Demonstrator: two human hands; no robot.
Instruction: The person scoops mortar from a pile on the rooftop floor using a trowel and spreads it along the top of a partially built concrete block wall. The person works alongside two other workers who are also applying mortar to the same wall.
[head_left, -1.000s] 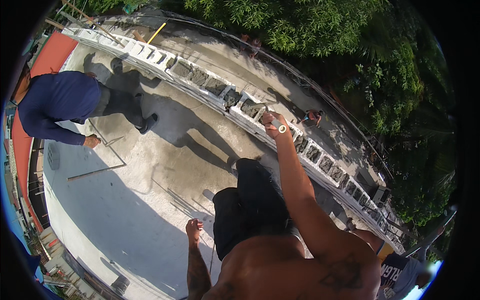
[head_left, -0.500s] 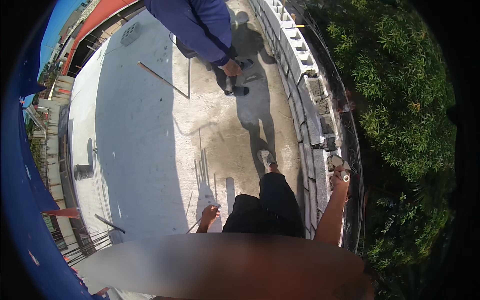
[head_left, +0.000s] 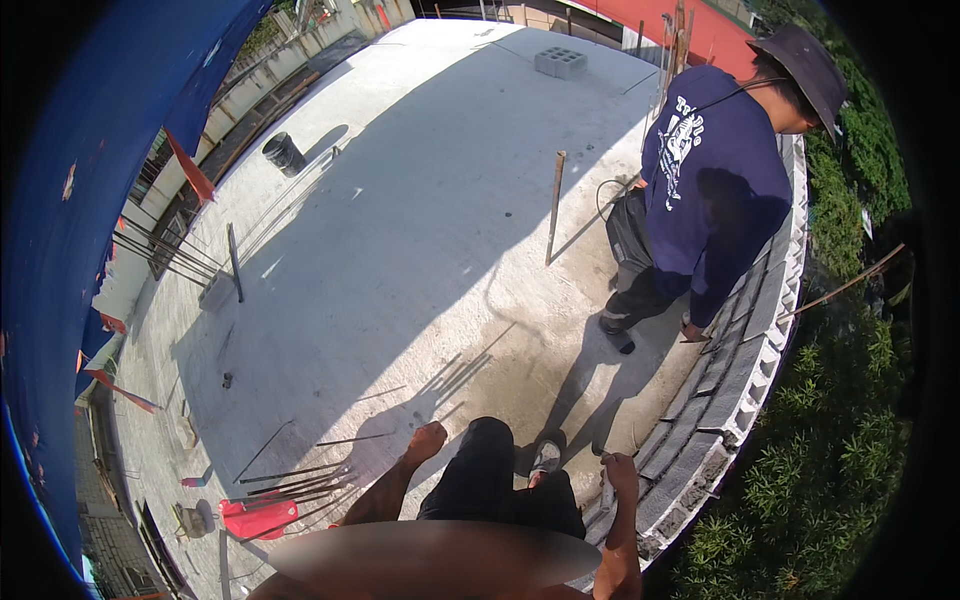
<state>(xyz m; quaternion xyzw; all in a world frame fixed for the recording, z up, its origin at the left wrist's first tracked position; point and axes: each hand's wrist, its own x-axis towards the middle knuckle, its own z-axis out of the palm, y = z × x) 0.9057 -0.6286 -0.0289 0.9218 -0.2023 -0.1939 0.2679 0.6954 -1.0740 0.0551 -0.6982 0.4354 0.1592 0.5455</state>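
My right hand [head_left: 621, 474] is closed on the handle of a trowel [head_left: 607, 494], held low beside the wall; its blade is only partly visible. The hollow-block wall [head_left: 712, 440] curves up along my right, with open cells and grey mortar along its top. My left hand [head_left: 428, 441] is closed over the concrete floor, left of my knee. What it holds, if anything, is hidden. Farther ahead, a co-worker [head_left: 715, 190] in a dark blue shirt and hat stands bent toward the wall. That person's hand [head_left: 692, 331] is low by the blocks with a trowel.
A wooden stake [head_left: 556, 208] stands on the slab. Several steel bars [head_left: 290, 482] jut up near a red container [head_left: 258, 518] at lower left. A black bucket [head_left: 284, 155] and a loose hollow block [head_left: 560, 63] lie farther off. Trees [head_left: 800, 490] are beyond the wall, blue tarp [head_left: 45, 300] at left.
The view has swung left. My right hand with the trowel has come away from the wall top to its inner side. The co-worker now shows more fully, at the right.
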